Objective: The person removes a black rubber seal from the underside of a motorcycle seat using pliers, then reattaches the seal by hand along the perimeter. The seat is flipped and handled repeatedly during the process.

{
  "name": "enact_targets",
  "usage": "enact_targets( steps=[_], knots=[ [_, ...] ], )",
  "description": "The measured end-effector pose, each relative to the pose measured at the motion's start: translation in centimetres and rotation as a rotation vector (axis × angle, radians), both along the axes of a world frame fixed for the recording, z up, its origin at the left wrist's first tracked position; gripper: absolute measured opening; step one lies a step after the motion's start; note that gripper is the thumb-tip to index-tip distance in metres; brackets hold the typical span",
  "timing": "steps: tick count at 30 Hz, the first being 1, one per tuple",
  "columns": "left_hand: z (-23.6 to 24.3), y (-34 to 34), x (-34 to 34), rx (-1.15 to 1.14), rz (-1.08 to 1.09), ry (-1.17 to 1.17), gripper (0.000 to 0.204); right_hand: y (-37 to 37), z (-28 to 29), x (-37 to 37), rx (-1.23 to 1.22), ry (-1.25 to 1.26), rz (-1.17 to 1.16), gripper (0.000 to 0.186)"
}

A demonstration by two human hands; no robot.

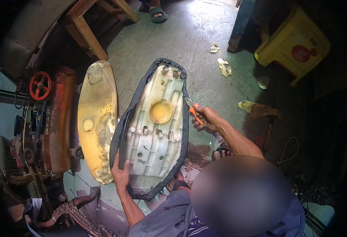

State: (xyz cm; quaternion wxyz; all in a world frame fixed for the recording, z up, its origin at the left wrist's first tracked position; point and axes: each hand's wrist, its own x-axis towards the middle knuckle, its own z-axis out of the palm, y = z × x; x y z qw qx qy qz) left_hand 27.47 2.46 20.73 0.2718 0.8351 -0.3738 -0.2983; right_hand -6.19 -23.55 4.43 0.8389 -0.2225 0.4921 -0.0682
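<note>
A motorcycle seat lies underside up in front of me, its pale plastic base showing ribs and a round yellowish disc. Black cover material is folded over the rim all round. My left hand grips the lower left edge, thumb over the base and fingers along the cover. In my right hand are pliers with orange handles. Their metal jaws are at the right edge of the seat, touching or very close to the cover; what lies between them is too small to tell.
A worn yellow foam pad lies left of the seat, beside a rusty red cylinder with a red handwheel. Foam scraps are scattered on the floor. A yellow plastic stool and a wooden stool stand farther off, near another person's sandalled foot.
</note>
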Motion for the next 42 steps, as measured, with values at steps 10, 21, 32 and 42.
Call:
enact_targets(
  steps=[10,21,32,42],
  knots=[
    [1.0,2.1,5.5,0.278,-0.068,-0.117,0.071,9.1,1.0,-7.0,-0.59,0.472,0.36,0.047],
    [-9.5,-5.9,-17.4,-0.032,-0.583,-0.5,0.056,6.6,4.1,-2.5,0.235,-0.28,-0.119,0.05],
    [-11.2,-5.3,-17.4,-0.078,-0.52,-0.205,0.055,10.5,2.2,-1.0,-0.65,0.487,0.277,0.05],
    [-12.1,-6.5,-18.7,-0.135,-0.543,-0.297,0.02,11.1,-0.8,-4.1,-1.026,0.554,0.31,0.033]
  ],
)
